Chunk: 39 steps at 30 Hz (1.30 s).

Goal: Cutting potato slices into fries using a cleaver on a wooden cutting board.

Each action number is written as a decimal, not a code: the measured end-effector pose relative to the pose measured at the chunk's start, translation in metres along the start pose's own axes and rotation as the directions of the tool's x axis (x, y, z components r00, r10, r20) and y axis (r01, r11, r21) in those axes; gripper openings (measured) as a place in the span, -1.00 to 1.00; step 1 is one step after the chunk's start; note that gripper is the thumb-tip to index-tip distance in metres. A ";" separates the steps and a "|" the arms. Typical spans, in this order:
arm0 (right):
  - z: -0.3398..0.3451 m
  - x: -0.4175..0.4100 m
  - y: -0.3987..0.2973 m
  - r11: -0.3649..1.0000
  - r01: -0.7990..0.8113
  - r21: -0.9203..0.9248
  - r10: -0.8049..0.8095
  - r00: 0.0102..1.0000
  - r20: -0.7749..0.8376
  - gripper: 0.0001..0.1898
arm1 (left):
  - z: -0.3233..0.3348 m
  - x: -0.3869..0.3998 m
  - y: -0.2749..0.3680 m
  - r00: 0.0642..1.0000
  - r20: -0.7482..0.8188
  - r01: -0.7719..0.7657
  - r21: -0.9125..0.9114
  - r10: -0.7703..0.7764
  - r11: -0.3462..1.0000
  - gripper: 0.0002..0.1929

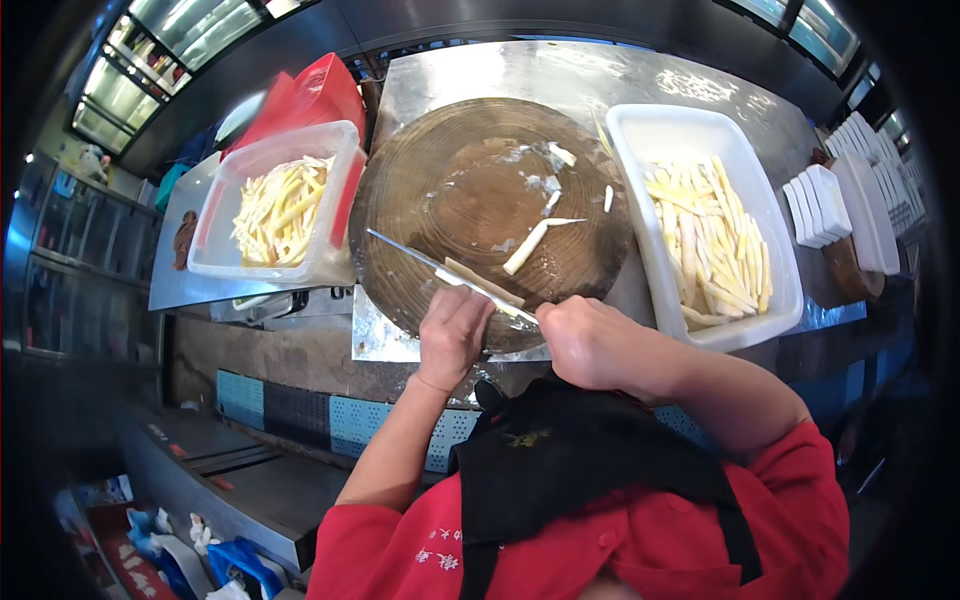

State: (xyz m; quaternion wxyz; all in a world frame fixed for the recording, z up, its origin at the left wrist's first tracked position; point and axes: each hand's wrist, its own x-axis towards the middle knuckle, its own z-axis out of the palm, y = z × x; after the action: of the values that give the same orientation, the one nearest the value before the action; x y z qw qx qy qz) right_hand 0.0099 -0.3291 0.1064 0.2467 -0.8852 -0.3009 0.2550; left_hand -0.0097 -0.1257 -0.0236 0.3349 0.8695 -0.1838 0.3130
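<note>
On the round wooden chopping block point(405, 180), my right hand point(589, 337) is closed around the handle of a knife, seen nearly edge-on, its blade point(409, 250) reaching up to the left. My left hand point(454, 326) presses with bent fingers on a pale shoot close beside the blade; the fingers partly hide it. Another pale strip point(484, 281) lies along the blade's far side. Farther up the block rests a pale shoot piece with a thin tip point(531, 246), among small scraps point(561, 154).
White plastic tubs of pale yellow shoots flank the block, one at right point(630, 225), one at left point(201, 255). Behind the left tub is a red container point(322, 86). Stacked white dishes point(817, 205) stand at far right on the steel table point(525, 67).
</note>
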 end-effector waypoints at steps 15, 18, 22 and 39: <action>-0.007 -0.081 0.025 0.992 -0.115 -0.055 0.117 0.992 0.037 -0.82 | -0.009 -0.011 0.003 0.999 -0.035 -0.040 0.042 0.042 0.998 -0.76; -0.001 -0.057 0.022 0.997 -0.069 -0.044 0.071 0.997 0.035 -0.84 | -0.008 -0.009 0.005 0.999 -0.031 -0.025 0.042 0.026 0.999 -0.76; 0.014 -0.017 0.013 0.995 0.096 -0.031 -0.097 0.994 -0.046 -0.87 | -0.006 -0.009 0.006 1.000 -0.016 -0.016 0.025 0.016 1.000 -0.76; 0.003 -0.168 0.049 0.986 -0.144 0.089 0.147 0.989 -0.030 -0.84 | 0.031 0.107 -0.017 0.856 0.503 0.172 -0.058 -0.121 0.983 -0.80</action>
State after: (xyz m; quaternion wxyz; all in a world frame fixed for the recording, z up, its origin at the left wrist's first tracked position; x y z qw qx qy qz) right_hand -0.0877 -0.4734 0.1260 0.2709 -0.8979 -0.2195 0.2689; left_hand 0.0913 -0.1470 0.0211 0.3425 0.9142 -0.2125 0.0426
